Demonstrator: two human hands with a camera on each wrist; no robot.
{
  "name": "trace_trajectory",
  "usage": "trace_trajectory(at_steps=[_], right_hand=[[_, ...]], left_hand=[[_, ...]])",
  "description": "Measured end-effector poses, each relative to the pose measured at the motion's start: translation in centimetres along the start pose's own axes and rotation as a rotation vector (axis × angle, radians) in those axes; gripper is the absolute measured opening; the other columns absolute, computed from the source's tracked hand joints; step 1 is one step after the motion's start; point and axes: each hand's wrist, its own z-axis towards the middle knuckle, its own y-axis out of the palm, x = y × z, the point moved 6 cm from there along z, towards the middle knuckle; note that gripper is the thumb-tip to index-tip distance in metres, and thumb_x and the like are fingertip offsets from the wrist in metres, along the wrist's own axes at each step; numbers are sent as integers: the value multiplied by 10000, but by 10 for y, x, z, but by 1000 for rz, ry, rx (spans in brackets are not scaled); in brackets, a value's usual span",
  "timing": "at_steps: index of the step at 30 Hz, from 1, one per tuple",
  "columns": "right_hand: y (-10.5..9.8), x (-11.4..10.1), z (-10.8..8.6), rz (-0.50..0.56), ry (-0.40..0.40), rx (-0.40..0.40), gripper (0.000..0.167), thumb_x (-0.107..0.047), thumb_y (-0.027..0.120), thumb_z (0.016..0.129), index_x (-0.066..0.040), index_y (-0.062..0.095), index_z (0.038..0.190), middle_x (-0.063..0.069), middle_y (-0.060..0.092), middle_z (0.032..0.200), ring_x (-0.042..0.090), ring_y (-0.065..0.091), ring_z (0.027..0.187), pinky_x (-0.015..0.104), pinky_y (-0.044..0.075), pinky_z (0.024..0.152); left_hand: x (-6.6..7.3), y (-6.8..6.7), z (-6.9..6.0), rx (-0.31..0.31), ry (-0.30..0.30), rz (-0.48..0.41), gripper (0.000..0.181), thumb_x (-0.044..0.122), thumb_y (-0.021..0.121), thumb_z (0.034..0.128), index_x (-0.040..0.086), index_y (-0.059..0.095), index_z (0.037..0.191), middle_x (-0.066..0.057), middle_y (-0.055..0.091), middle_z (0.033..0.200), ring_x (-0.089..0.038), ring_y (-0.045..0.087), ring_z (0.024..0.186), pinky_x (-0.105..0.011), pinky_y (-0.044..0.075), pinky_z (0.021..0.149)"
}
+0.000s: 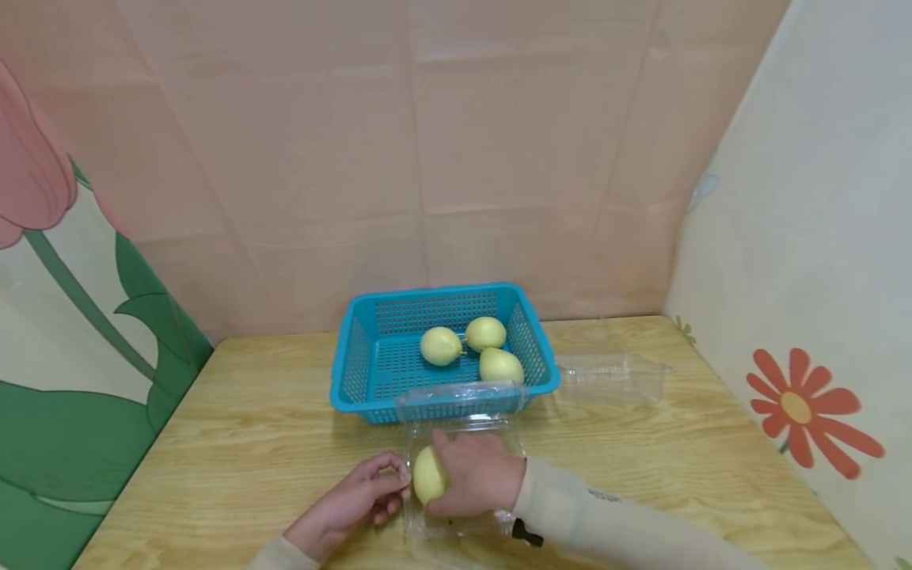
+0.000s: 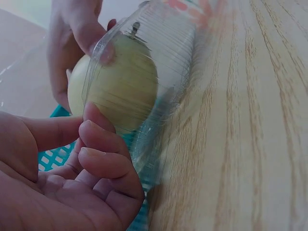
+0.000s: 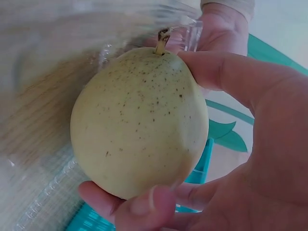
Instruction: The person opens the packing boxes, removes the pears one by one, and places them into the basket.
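Observation:
A pale yellow-green pear [image 1: 429, 476] with a short stem sits in my right hand [image 1: 480, 473], its thumb and fingers round the fruit's sides. This pear is inside the left part of a clear plastic clamshell box [image 1: 456, 526], whose lid stands up towards the basket. At the box's left wall, my left hand [image 1: 359, 495] pinches the rim between thumb and fingertips. Through the plastic in the left wrist view, the pear [image 2: 127, 82] shows close to that wall. My right hand hides much of the box's inside in the head view.
Behind the box stands a blue plastic basket [image 1: 342, 372] with three pears [image 1: 441, 347] in its right half. Another clear plastic container [image 1: 613, 376] lies to the basket's right. The wood-grain table [image 1: 242, 427] meets a pink backdrop [image 1: 285, 158] and flower-printed side panels.

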Motion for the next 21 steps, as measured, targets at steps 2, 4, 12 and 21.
trace_trajectory(at_steps=[2, 4, 12, 21], right_hand=[[-2, 0, -1, 11, -6, -1, 657, -531, 824, 651, -174, 504, 1100, -68, 526, 736, 91, 487, 591, 261, 416, 488], [-5, -1, -3, 19, -15, -1, 656, -530, 827, 648, -175, 504, 1096, -70, 527, 733, 88, 488, 588, 259, 418, 486], [-10, 1, -6, 45, -34, -7, 661, -541, 829, 650, -186, 513, 1109, -72, 539, 750, 83, 498, 605, 258, 424, 501], [-17, 8, -6, 59, -45, -3, 674, -579, 803, 659, -220, 545, 1168, -96, 569, 778, 79, 521, 665, 280, 422, 556]], left_hand=[[0, 0, 0, -3, 1, -1, 82, 144, 566, 987, 66, 542, 983, 7, 614, 830, -83, 473, 633, -182, 373, 510], [1, 0, -1, -4, 0, -1, 81, 146, 567, 986, 68, 543, 982, 8, 614, 828, -83, 472, 633, -183, 373, 511], [-1, 1, -1, 2, -6, -3, 82, 151, 568, 991, 73, 541, 987, 3, 611, 828, -87, 471, 638, -188, 372, 512], [-6, -3, -1, 12, -3, 0, 87, 165, 562, 997, 82, 543, 980, 3, 614, 833, -82, 479, 636, -190, 376, 506]])
